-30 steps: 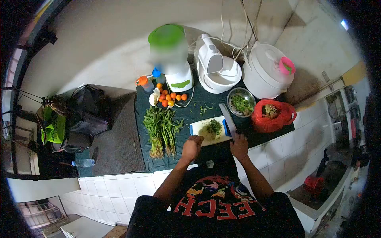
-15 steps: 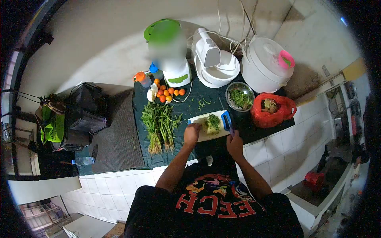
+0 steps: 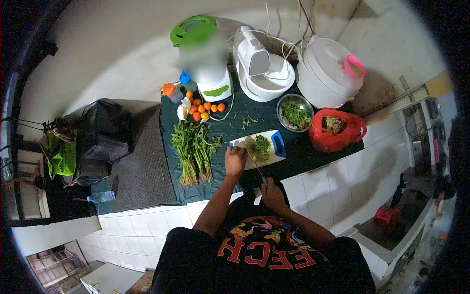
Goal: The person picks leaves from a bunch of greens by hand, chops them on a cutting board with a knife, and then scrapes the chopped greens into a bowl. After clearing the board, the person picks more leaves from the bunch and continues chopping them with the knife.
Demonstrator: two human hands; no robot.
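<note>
A white cutting board [image 3: 275,155] with a blue handle lies on the dark cloth, and chopped green leaves [image 3: 263,145] are heaped on it. My left hand [image 3: 235,160] is closed at the board's left end; what its fingers hold, if anything, is hidden. My right hand [image 3: 272,194] grips a knife [image 3: 255,166] by its handle, just off the near edge of the board. The blade slants up and left over the board, its tip close to my left fingers. Left of the board lie bunches of leafy greens [image 3: 192,149] with roots on.
Behind the board stand a glass bowl of chopped greens [image 3: 295,114], a red plastic bag [image 3: 327,143], a white stand mixer [image 3: 256,61], a green-and-white blender [image 3: 215,90] and a large white lidded pot [image 3: 327,73]. Small orange and red tomatoes [image 3: 197,116] lie near a squeeze bottle [image 3: 169,90].
My right hand has moved left and toward me from beside the board's handle, and the knife blade now points across the board to my left hand. My left hand stays at the board's left end.
</note>
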